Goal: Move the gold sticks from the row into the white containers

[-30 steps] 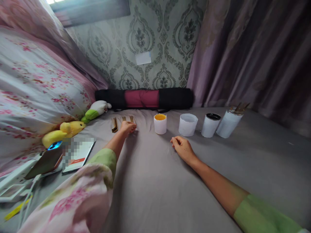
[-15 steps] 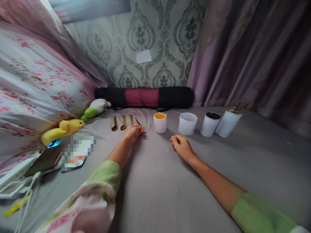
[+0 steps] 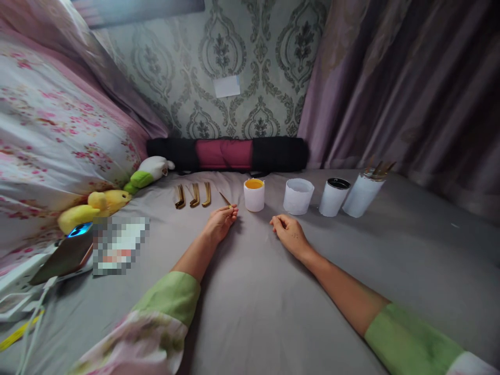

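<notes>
Head: left of the orange-topped cup, my left hand pinches a stick; right, my right hand curls, hold unclear.

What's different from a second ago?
The left hand has moved right, away from the gold bundles toward the yellow-filled cup, with a thin stick in its fingertips. The right hand stays curled on its side; all cups and bundles stay put.

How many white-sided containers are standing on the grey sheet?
4, left to right: the yellow-lined cup nearest the left hand; the wide cup; the dark-lined cup; and the tall jar, farthest right. None appears hidden.
</notes>
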Demonstrator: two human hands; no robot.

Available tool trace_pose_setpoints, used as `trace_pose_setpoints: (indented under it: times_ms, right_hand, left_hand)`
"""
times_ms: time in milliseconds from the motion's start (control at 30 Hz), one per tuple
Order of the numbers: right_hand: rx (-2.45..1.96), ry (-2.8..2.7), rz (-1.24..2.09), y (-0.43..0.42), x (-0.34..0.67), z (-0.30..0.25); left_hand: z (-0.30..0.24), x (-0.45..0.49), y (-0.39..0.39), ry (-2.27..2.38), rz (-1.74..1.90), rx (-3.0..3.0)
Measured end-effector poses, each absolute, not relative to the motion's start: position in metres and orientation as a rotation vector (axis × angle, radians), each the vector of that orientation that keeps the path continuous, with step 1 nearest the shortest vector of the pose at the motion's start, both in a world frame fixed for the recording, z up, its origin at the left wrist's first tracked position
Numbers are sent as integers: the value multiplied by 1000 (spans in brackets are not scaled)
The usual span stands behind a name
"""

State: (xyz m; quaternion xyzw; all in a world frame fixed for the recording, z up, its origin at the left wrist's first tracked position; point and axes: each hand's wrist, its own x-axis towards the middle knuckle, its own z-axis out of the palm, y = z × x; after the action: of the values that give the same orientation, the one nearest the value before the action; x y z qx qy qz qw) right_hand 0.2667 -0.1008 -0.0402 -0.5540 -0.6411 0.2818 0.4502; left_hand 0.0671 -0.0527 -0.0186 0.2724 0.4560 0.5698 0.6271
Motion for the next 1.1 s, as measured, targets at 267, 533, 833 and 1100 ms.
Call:
trace_pose_setpoints:
  times_ms: [267,533,833,1100]
  right_hand:
    - [-1394,-1590,677,-99,267,-42]
    - [-1391,-1594,663,-99,268,-43]
    - [-1373,-1588,714,-99,267,-42]
    - [-1343,-1577,763,-101,268,-40]
  left_hand:
    - [-22,77,-71,968,1298,583]
    - [-20,90,-87,872,1250,647]
    - [-30,92,-94,936,1360,945]
    - [-24,94,-101,1195,1361,1249]
